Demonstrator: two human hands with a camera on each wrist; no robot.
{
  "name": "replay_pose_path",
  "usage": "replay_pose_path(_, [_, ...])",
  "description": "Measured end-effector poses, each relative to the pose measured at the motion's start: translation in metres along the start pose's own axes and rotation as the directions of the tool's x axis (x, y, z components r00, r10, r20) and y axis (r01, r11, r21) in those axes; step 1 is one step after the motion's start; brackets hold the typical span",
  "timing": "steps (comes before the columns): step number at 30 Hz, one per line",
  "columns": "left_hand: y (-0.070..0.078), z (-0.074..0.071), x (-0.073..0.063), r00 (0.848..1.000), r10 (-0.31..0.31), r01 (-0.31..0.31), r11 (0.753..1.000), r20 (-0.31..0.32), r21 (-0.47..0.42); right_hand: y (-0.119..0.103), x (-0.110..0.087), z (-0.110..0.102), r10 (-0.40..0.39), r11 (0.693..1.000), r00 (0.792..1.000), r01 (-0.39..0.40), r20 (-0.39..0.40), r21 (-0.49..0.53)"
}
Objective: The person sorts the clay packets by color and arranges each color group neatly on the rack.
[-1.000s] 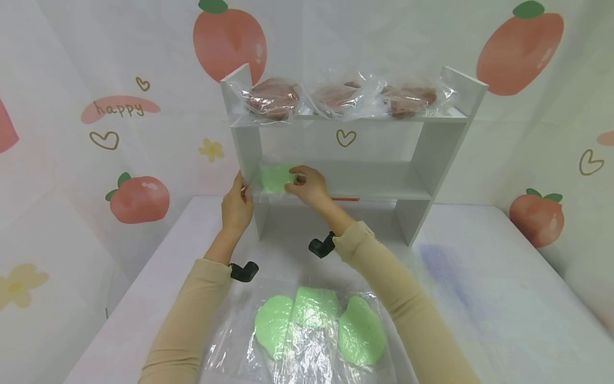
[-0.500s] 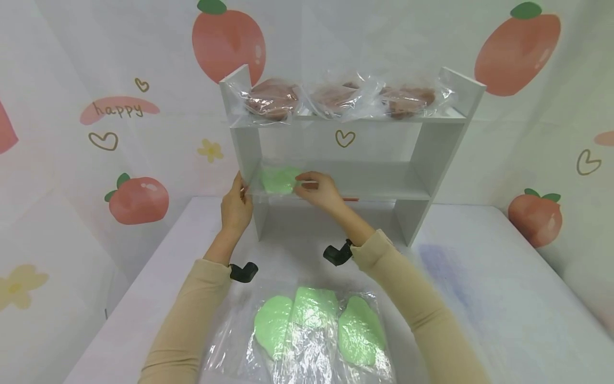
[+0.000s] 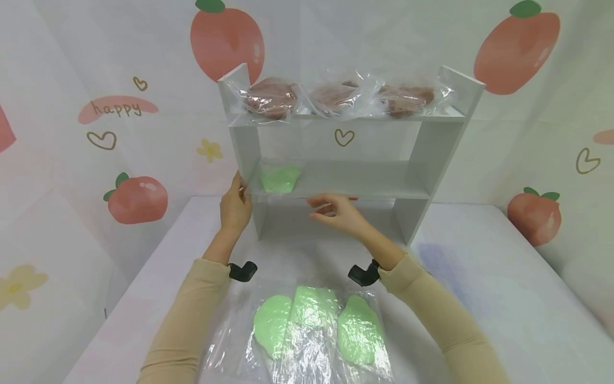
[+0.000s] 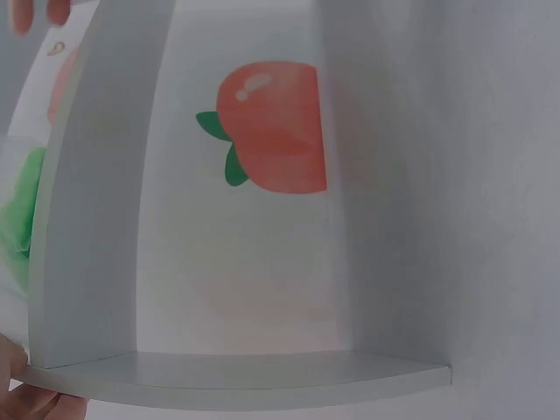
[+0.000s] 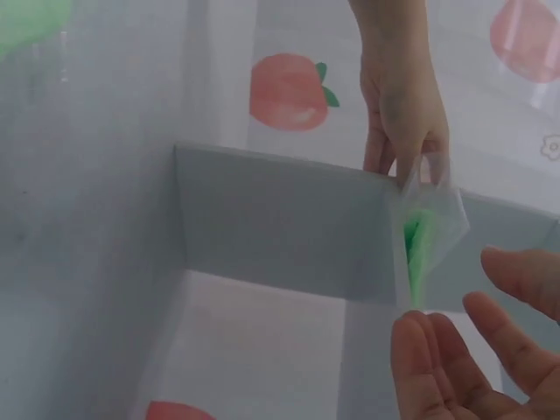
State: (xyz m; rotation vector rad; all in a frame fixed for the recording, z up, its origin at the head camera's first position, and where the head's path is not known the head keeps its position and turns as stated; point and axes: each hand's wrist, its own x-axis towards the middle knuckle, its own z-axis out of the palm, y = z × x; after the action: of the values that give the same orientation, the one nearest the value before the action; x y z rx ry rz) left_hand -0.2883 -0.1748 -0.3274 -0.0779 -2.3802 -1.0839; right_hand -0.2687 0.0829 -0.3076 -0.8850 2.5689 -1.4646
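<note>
A flat light-green piece in a clear plastic bag (image 3: 280, 179) lies at the left end of the middle board of a white shelf unit (image 3: 374, 178). My left hand (image 3: 235, 210) grips the edge of the unit's left side panel beside that bag. In the right wrist view, clear plastic of the bag (image 5: 418, 241) reaches up to the left fingers. My right hand (image 3: 342, 216) is off the bag, in front of the lower compartment, its fingers loosely bent and holding nothing. The right wrist view shows this hand (image 5: 477, 350) with thumb and fingers spread.
Several bagged green pieces (image 3: 314, 309) lie on the white table (image 3: 470, 320) near its front, between my forearms. Three bagged reddish-brown lumps (image 3: 272, 98) sit on the unit's top board. Behind it hangs a fruit-printed cloth (image 3: 384, 37).
My right hand has let go of the bagged green piece and drawn back, down and to the right. The bag stays on the middle board. My left hand keeps its place.
</note>
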Motion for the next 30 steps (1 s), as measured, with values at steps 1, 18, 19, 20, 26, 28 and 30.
replay_pose_path(1, [0.000, 0.000, 0.000, 1.000, 0.001, -0.001, 1.000, -0.001, 0.001, 0.002, -0.003, -0.001, 0.001, 1.000, 1.000, -0.001, 0.011, -0.014])
replay_pose_path(18, [-0.003, -0.002, 0.001, 0.999, 0.029, -0.029, 1.000, 0.015, -0.009, 0.044, -0.059, -0.017, 0.009, 0.996, 0.992, 0.003, 0.127, -0.090])
replay_pose_path(19, [-0.003, -0.003, 0.001, 0.999, 0.034, -0.033, 0.999, 0.015, -0.013, 0.046, -0.062, -0.019, 0.003, 0.996, 0.991, 0.009, 0.131, -0.092])
replay_pose_path(20, [-0.003, -0.003, 0.001, 0.999, 0.037, -0.037, 0.999, 0.017, -0.020, 0.048, -0.064, -0.020, 0.006, 0.996, 0.991, 0.006, 0.135, -0.092])
replay_pose_path(26, [-0.005, -0.006, 0.002, 0.999, 0.051, -0.049, 0.996, 0.019, -0.072, 0.058, -0.079, -0.027, 0.033, 0.997, 0.985, -0.021, 0.170, -0.071])
replay_pose_path(28, [-0.006, -0.006, 0.003, 0.999, 0.048, -0.046, 0.996, 0.021, -0.080, 0.061, -0.084, -0.030, 0.043, 0.997, 0.981, -0.031, 0.187, -0.064])
replay_pose_path(30, [-0.006, -0.006, 0.003, 0.999, 0.042, -0.040, 0.995, 0.024, -0.087, 0.063, -0.089, -0.031, 0.049, 0.997, 0.977, -0.036, 0.210, -0.066])
